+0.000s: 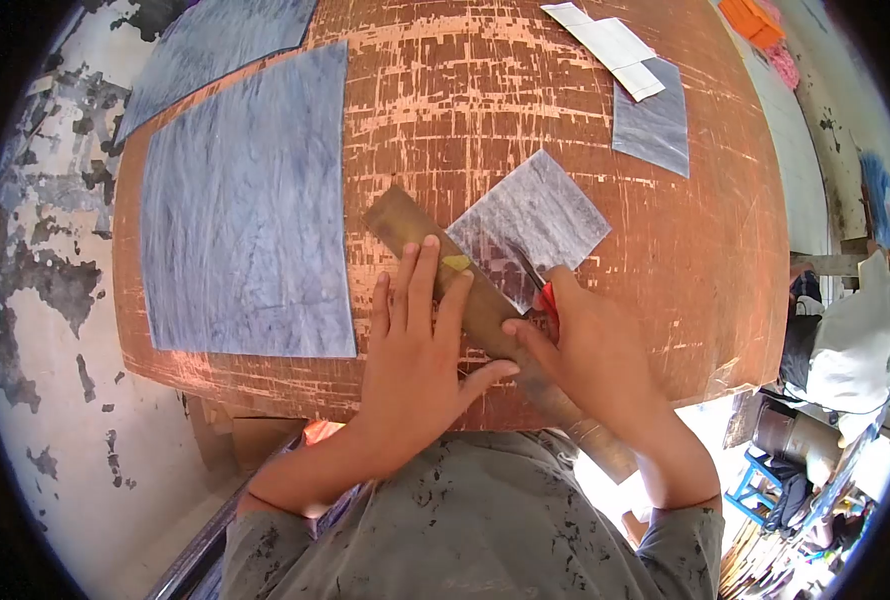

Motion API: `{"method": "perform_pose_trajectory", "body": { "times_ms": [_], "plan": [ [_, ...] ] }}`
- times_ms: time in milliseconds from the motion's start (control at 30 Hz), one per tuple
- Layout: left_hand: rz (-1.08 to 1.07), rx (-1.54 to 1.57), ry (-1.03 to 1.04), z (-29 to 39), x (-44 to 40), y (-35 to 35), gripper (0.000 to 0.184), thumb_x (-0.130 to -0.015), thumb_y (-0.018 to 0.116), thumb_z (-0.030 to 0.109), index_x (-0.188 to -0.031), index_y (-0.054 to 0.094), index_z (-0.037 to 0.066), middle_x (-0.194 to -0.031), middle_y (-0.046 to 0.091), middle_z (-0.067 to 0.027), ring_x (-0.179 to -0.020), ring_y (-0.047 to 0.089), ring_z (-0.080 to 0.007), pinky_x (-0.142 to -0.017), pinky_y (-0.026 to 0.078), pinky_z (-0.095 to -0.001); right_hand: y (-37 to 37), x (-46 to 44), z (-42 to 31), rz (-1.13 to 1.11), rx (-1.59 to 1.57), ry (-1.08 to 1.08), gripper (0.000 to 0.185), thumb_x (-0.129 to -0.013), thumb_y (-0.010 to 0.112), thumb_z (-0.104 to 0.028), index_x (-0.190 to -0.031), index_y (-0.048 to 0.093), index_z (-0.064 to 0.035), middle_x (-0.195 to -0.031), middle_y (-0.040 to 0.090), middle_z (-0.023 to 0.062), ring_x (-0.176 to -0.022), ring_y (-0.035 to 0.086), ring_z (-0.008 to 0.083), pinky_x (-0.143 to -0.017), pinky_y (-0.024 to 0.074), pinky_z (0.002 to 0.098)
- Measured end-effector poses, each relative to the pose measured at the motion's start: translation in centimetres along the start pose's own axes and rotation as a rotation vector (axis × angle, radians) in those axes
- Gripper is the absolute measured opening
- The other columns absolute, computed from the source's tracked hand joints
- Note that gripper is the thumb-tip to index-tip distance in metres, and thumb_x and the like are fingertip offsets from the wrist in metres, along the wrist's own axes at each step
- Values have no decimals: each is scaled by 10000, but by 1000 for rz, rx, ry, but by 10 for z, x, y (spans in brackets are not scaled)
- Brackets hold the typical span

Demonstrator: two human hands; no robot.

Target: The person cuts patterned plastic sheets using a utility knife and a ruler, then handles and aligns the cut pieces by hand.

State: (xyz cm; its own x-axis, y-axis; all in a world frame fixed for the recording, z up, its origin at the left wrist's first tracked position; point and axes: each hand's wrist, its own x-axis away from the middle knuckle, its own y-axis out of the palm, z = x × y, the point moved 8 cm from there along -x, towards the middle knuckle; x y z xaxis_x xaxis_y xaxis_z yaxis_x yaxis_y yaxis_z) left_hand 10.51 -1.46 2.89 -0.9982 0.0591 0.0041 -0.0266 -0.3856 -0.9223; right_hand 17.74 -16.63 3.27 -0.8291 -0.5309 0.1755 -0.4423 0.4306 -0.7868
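Observation:
My left hand (413, 345) lies with fingers spread on a long worn brown straightedge (485, 308), pressing on it; the fingers are not wrapped around it. The straightedge slants across the near side of the table along the lower left edge of a small grey streaked sheet (555, 205). My right hand (590, 330) is closed around a red-handled cutter (548, 297). The cutter's thin dark shaft points up and left over the small sheet, close to the straightedge. Where its tip meets the surface is hard to make out. A yellow mark (456, 262) shows on the straightedge.
On the scratched brown table (415, 130), a large blue-grey sheet (250, 215) lies left, with another sheet (215, 50) behind it. White strips (610, 50) overlap a small grey piece (653, 120) at back right. A blue stool (752, 490) stands on the floor right.

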Motion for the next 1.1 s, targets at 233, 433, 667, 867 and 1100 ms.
{"method": "perform_pose_trajectory", "body": {
  "times_ms": [233,433,667,867,1100],
  "plan": [
    [-163,-207,592,-14,3,-2,753,-986,705,604,-1496,583,64,-1642,443,-230,-1530,445,-421,-1265,343,-610,0,-4,0,-59,36,7,368,-1004,774,-306,-1112,568,-21,-814,722,212,-796,742,430,-694,565,534],
    [-234,-133,969,-7,1,2,705,-1000,672,644,-1517,597,170,-1429,566,-136,-1340,562,-336,-1206,419,-604,-1,-5,0,-123,13,71,358,-1013,767,-304,-1119,569,-25,-808,719,202,-793,740,427,-694,564,528],
    [-261,-119,1010,-6,-1,8,714,-966,678,630,-1505,602,169,-1387,574,-124,-1258,574,-313,-1121,458,-640,-4,-1,-6,-99,-36,55,268,-1052,713,-258,-1100,575,-34,-821,700,177,-746,740,394,-641,562,496],
    [-296,-83,973,-8,-3,7,734,-958,677,632,-1496,604,137,-1479,536,-74,-1354,498,-287,-1214,407,-643,-4,16,-15,-175,100,69,203,-1096,636,-233,-1039,554,-56,-790,666,140,-660,722,333,-559,558,444],
    [-286,-123,983,-6,0,9,714,-945,667,681,-1466,646,193,-1486,568,-83,-1295,529,-315,-1167,410,-664,6,15,-16,-113,142,34,211,-1098,613,-223,-1001,532,-55,-763,659,131,-627,712,327,-544,563,442]
  ]
}}
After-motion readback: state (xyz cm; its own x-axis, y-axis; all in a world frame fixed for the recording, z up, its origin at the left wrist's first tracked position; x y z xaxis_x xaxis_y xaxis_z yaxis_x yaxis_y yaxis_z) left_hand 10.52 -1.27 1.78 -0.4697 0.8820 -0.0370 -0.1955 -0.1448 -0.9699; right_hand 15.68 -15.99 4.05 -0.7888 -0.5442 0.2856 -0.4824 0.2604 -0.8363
